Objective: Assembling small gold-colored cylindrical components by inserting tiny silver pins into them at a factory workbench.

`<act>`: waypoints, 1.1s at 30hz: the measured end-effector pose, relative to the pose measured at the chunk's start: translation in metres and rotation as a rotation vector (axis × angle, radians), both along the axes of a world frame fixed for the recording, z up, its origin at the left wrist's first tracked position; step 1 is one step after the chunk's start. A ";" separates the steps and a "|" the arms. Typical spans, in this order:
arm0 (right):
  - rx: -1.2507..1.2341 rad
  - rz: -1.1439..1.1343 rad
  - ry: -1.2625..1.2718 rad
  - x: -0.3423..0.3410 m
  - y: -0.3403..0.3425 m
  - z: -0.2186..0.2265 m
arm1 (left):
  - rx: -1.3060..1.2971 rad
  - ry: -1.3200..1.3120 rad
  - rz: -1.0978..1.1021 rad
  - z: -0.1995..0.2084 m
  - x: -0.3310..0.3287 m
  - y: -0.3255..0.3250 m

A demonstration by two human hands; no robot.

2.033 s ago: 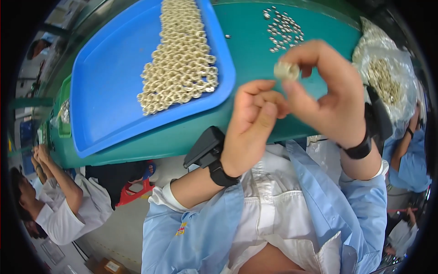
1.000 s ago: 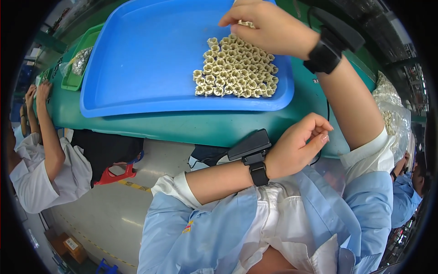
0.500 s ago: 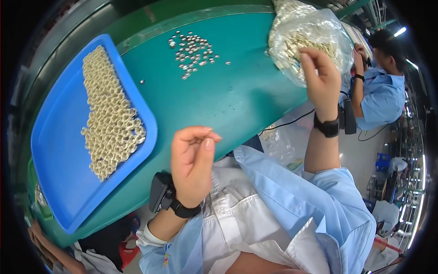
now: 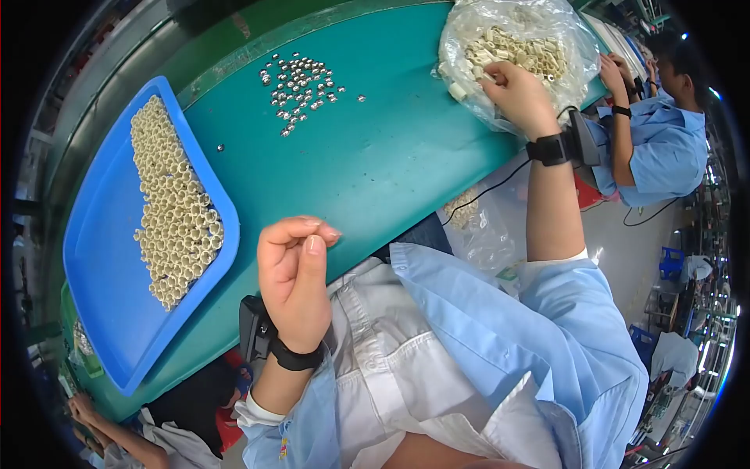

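Note:
My left hand (image 4: 295, 273) is held over the table's near edge, thumb and fingertips pinched together; whatever might lie between them is too small to make out. Farther right, my right hand (image 4: 522, 98) reaches over a clear plastic bag (image 4: 578, 35) of cream-coloured short tubular pieces (image 4: 539, 59). Its thumb and forefinger are bent together at the pieces on the bag's left side, and what they pinch is not plain. Small shiny silver domed parts (image 4: 297, 86) lie scattered at the back of the green table (image 4: 344, 172).
On the left stands a blue tray (image 4: 101, 266) with many cream ring-shaped parts (image 4: 172, 203) along its right side. A cable (image 4: 488, 205) runs from my right wrist device. Another clear bag (image 4: 480, 234) lies below the table edge. Co-workers sit at right (image 4: 660, 144) and lower left.
My right hand has gone down into the pieces in the bag, its fingers drawing in. The left hand keeps its pinch. The whole view has shifted slightly.

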State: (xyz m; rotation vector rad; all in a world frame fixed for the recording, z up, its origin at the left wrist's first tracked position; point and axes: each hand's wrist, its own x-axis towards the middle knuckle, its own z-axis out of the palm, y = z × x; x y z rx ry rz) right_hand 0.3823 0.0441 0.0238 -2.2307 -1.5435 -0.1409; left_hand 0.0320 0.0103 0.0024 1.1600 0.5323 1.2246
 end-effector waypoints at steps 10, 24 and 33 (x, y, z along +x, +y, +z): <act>0.353 0.049 0.187 -0.006 -0.001 0.009 | -0.018 0.018 0.013 0.003 0.003 0.002; 0.176 1.102 0.703 -0.183 -0.024 0.027 | -0.006 -0.010 0.047 0.012 0.013 0.001; 0.028 0.978 0.760 -0.181 -0.004 0.030 | -0.155 -0.066 0.091 0.004 0.003 0.003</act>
